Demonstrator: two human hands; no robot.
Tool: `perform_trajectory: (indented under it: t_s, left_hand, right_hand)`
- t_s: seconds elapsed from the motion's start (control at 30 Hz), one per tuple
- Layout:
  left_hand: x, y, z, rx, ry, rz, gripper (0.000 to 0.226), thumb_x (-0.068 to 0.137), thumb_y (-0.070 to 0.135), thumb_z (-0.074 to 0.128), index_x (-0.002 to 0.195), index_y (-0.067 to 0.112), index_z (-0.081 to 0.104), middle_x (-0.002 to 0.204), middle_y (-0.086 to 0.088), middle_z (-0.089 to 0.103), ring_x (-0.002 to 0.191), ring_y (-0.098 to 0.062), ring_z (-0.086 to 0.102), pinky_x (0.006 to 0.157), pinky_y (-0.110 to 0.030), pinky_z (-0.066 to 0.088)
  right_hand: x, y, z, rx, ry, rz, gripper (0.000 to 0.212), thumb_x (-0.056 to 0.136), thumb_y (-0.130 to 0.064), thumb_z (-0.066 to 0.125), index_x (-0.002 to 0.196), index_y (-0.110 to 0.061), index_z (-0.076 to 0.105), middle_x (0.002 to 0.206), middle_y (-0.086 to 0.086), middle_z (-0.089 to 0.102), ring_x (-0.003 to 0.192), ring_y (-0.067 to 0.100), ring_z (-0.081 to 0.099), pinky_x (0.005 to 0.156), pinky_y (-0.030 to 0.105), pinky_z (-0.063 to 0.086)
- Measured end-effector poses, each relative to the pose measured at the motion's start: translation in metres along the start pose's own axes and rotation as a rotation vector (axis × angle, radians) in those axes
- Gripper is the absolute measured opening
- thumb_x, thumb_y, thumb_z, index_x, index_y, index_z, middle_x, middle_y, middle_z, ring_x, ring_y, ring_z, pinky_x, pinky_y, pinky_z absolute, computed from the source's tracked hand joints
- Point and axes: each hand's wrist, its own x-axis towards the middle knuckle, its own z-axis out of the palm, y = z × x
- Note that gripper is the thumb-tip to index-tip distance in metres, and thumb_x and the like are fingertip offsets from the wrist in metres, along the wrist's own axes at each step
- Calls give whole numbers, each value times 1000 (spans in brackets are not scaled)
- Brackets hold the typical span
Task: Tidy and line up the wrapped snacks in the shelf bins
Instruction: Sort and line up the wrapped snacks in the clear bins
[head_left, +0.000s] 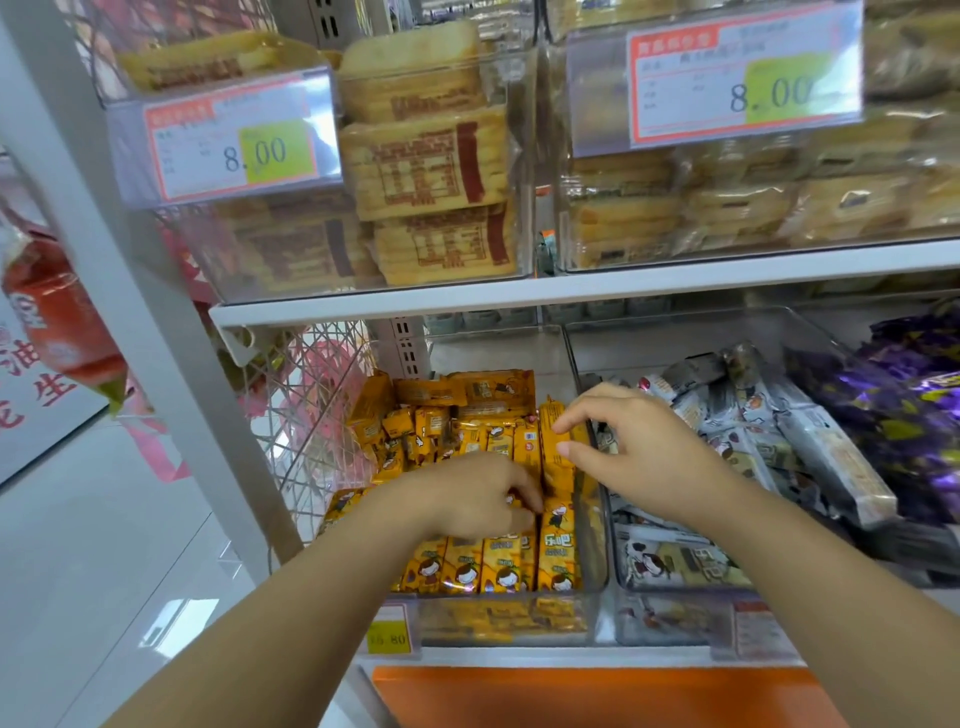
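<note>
**Bright, even light; soft edges**

The light is diffuse and the shadows faint. White glare sits on the floor (171, 613). The price tags (234, 145) are blurred, their small print unreadable. The shelf post (130, 291) leans with wide-angle distortion.

A single wide-angle camera worn on the person's head looks forward and down, at close range, into a white metal shelf (675, 278). The clear plastic bin (595, 519) of orange wrapped snacks (558, 551) sits centre frame, with both forearms (322, 597) filling the bottom edge and the pale glossy floor (104, 545) showing lower left.
</note>
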Motion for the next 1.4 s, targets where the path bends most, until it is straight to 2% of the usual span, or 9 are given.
perform_trajectory:
  t_s: [0.23, 0.37, 0.47, 0.63, 0.83, 0.93, 1.13, 1.23, 1.4]
  left_hand:
    - [1, 10, 1, 52, -55, 83, 41, 99, 22, 44, 138, 33, 46, 143, 3, 40, 128, -17, 40, 103, -30, 35]
    - [3, 13, 5, 170, -116, 19, 48, 98, 21, 32, 138, 47, 40, 150, 2, 26, 139, -27, 18, 116, -48, 12]
    - [0, 16, 4, 309, -68, -16, 39, 100, 34, 29, 136, 47, 40, 149, 0, 26, 142, -27, 11, 117, -52, 1]
    - [-5, 15, 9, 260, -59, -7, 40, 98, 51, 29, 138, 47, 37, 145, 1, 29, 137, -27, 19, 115, -46, 14]
    - [-14, 5, -2, 142, -244, -16, 50, 95, 41, 41, 141, 53, 27, 154, 15, 10, 144, -20, 7, 115, -45, 7]
    - [-18, 2, -9, 132, -257, -3, 52, 98, 46, 43, 145, 51, 20, 156, 13, 1, 144, -22, 15, 116, -42, 17]
    - [-31, -7, -6, 78, -229, 35, 50, 95, 47, 48, 142, 47, 31, 155, 9, 13, 143, -18, 18, 117, -43, 19]
    - [-25, -2, -12, 66, -133, 4, 52, 94, 48, 50, 143, 41, 33, 152, 3, 20, 141, -20, 21, 116, -42, 21]
    - [10, 11, -12, -107, 297, -70, 74, 86, 48, 62, 147, 33, 23, 147, -6, 31, 131, -26, 40, 108, -44, 35]
  right_hand:
    - [-1, 3, 0, 11, -1, -21, 14, 88, -33, 61, 99, -29, 66, 109, -13, 56, 108, 9, 50, 97, 34, 41]
    - [0, 2, 2, 17, 7, -23, 13, 87, -31, 61, 99, -28, 67, 107, -12, 56, 108, 9, 49, 95, 31, 41]
    - [0, 3, 2, 15, 7, -23, 12, 87, -32, 61, 98, -29, 67, 107, -13, 56, 108, 9, 49, 95, 32, 41]
    - [0, 4, 3, 17, 7, -24, 11, 87, -33, 61, 96, -32, 66, 106, -14, 55, 108, 10, 49, 96, 35, 41]
    - [1, 4, 3, -2, 1, -20, 12, 87, -34, 60, 98, -32, 66, 108, -13, 54, 110, 11, 47, 97, 36, 40]
    - [1, 2, 2, -6, -9, -19, 12, 88, -34, 60, 98, -31, 65, 109, -13, 53, 111, 11, 47, 98, 35, 40]
    - [-5, -1, 3, -21, -4, -25, 12, 89, -30, 60, 98, -28, 67, 111, -10, 55, 110, 10, 48, 97, 29, 38]
    - [-6, -2, -1, 14, 25, -11, 14, 91, -27, 57, 101, -26, 67, 110, -11, 59, 105, 5, 52, 93, 24, 40]
    - [-1, -1, -8, 82, 87, 35, 18, 95, -22, 51, 101, -26, 67, 102, -11, 62, 95, 4, 56, 85, 25, 44]
